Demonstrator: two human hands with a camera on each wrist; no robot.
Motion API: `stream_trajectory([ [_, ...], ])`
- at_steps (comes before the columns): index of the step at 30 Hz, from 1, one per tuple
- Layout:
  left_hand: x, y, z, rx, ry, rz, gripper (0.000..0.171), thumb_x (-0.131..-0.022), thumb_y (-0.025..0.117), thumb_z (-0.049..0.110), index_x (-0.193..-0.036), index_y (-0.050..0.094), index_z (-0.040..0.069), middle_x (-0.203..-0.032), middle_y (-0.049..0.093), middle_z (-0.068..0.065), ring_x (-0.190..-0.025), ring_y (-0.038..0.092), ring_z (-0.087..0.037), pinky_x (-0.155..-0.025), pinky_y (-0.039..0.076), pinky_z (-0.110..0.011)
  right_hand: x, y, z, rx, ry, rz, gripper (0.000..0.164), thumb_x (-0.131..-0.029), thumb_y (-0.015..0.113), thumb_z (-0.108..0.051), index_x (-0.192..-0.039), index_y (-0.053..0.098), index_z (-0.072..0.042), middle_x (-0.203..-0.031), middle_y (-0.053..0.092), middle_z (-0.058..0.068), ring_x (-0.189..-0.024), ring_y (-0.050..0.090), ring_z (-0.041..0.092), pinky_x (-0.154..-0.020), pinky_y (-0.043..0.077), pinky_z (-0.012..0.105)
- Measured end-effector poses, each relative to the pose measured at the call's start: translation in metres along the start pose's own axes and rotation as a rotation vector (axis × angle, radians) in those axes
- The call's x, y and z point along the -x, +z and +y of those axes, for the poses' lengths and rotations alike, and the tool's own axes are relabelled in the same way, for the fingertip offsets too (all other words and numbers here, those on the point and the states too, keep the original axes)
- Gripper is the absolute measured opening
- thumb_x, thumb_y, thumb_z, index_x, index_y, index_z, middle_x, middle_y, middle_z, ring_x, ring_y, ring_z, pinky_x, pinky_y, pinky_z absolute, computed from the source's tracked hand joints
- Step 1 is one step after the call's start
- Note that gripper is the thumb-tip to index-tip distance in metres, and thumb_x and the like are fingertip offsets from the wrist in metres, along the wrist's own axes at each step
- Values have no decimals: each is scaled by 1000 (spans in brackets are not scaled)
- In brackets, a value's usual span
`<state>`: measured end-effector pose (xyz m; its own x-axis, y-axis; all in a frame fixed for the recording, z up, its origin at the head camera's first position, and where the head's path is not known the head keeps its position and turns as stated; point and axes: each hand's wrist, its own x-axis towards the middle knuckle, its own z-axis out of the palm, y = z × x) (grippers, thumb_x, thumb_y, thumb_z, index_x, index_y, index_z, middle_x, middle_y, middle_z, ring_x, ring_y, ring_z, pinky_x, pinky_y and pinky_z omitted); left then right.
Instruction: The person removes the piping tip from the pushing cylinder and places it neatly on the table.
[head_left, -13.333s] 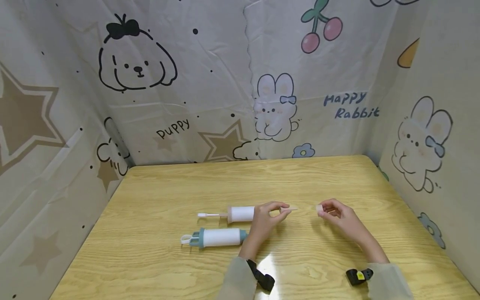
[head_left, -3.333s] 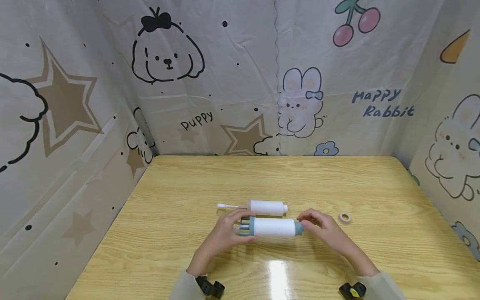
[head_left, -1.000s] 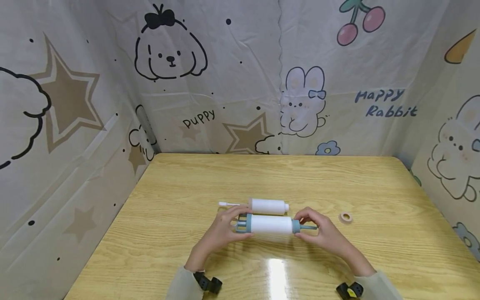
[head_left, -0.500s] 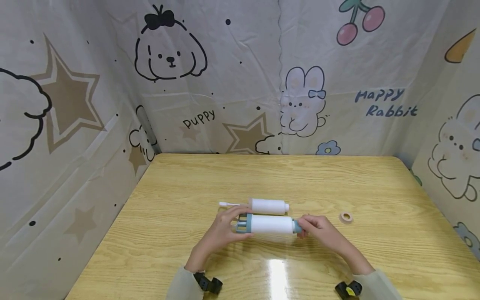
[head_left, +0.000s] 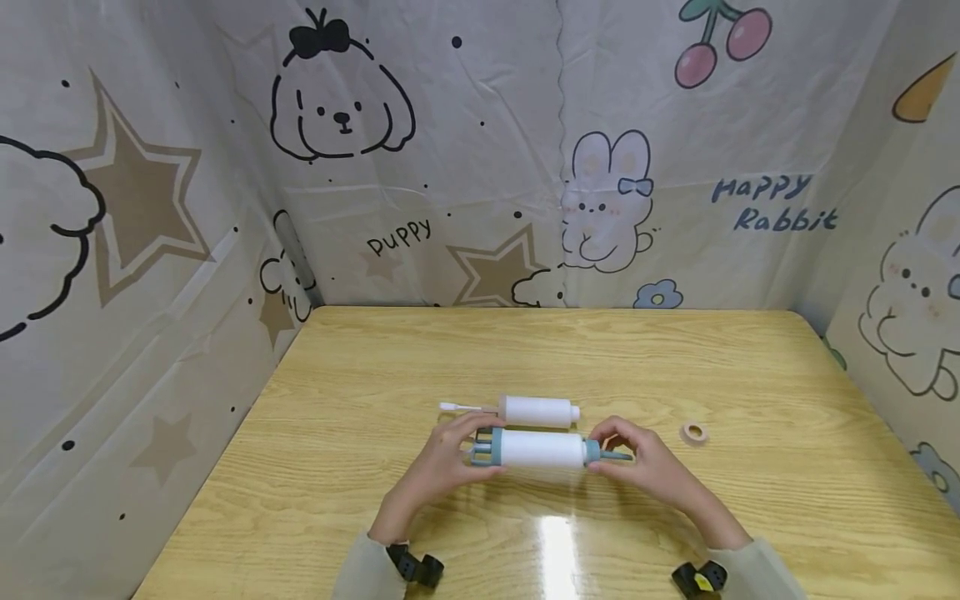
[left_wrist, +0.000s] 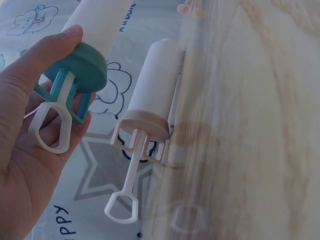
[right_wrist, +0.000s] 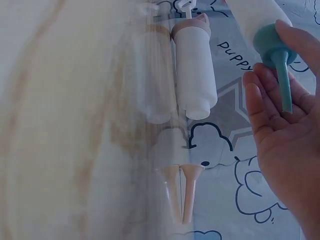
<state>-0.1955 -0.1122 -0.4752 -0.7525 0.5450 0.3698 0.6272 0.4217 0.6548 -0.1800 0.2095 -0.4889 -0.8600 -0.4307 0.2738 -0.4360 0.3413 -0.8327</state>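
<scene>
A large white syringe [head_left: 542,448] with teal fittings lies sideways between the hands. My left hand [head_left: 444,454] grips its teal collar [left_wrist: 90,67], thumb on one side and fingers on the other; the white plunger loop [left_wrist: 50,127] shows near the palm. At the right end, my right hand [head_left: 633,450] holds the teal nozzle [right_wrist: 281,52] between thumb and fingers, its thin spout [right_wrist: 283,87] pointing over the palm. A narrow white band shows between barrel and nozzle. Just behind lies a second white syringe [head_left: 536,411] with a beige collar [left_wrist: 145,124] and a bare tip [right_wrist: 198,110].
A beige ring-shaped piece [head_left: 694,432] sits on the wooden table [head_left: 450,358], right of both syringes. In the right wrist view a beige tapered nozzle [right_wrist: 190,192] appears; whether it is that same piece I cannot tell. Printed cloth [head_left: 450,150] surrounds the table.
Earlier, both hands held small beige pieces; later they took hold of the teal syringe. Half a second ago my right fingers covered the spout; they have shifted back and it shows again.
</scene>
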Motion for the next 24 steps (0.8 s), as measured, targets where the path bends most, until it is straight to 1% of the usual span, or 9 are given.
stream_trajectory([
  [3, 0, 0, -1, 3, -13, -5, 55, -76, 84, 17, -125, 61, 6, -133, 61, -16, -118, 63, -31, -90, 60, -36, -1, 1, 1, 41, -57, 21, 29, -84, 76, -9, -108, 61, -18, -102, 66, -5, -87, 60, 3, -76, 54, 24],
  [5, 0, 0, -1, 2, -18, -6, 55, -76, 84, 18, -125, 61, 7, -133, 61, -16, -119, 63, -31, -90, 60, -36, -1, 1, 1, 56, -77, 28, 31, -83, 77, -10, -108, 61, -18, -102, 66, -6, -86, 60, 3, -75, 54, 24],
  [10, 1, -1, -1, -9, -25, 1, 55, -76, 85, 17, -124, 62, 6, -133, 62, -16, -120, 62, -32, -91, 59, -37, 0, -1, 0, 79, -116, 42, 30, -83, 77, -7, -108, 61, -16, -101, 66, -2, -85, 60, 4, -75, 54, 24],
  [16, 2, -1, -1, -11, -59, -12, 54, -76, 85, 18, -123, 62, 5, -131, 63, -14, -116, 64, -30, -92, 58, -41, 3, -5, 0, 71, -114, 71, 30, -83, 75, -4, -107, 61, -15, -100, 67, 0, -86, 61, 5, -75, 54, 24],
  [18, 3, 0, -2, -30, -69, -20, 55, -75, 85, 19, -123, 62, 5, -130, 64, -13, -115, 64, -29, -93, 58, -41, 4, -6, 0, 63, -109, 75, 30, -84, 75, -3, -107, 61, -15, -100, 66, 0, -86, 61, 5, -75, 54, 24],
  [24, 3, 3, -4, -70, -78, -66, 55, -76, 85, 22, -124, 61, 6, -129, 64, -10, -115, 64, -26, -95, 57, -39, 4, -8, 0, 64, -122, 71, 29, -84, 74, -2, -108, 61, -12, -99, 66, 3, -87, 60, 5, -76, 54, 23],
])
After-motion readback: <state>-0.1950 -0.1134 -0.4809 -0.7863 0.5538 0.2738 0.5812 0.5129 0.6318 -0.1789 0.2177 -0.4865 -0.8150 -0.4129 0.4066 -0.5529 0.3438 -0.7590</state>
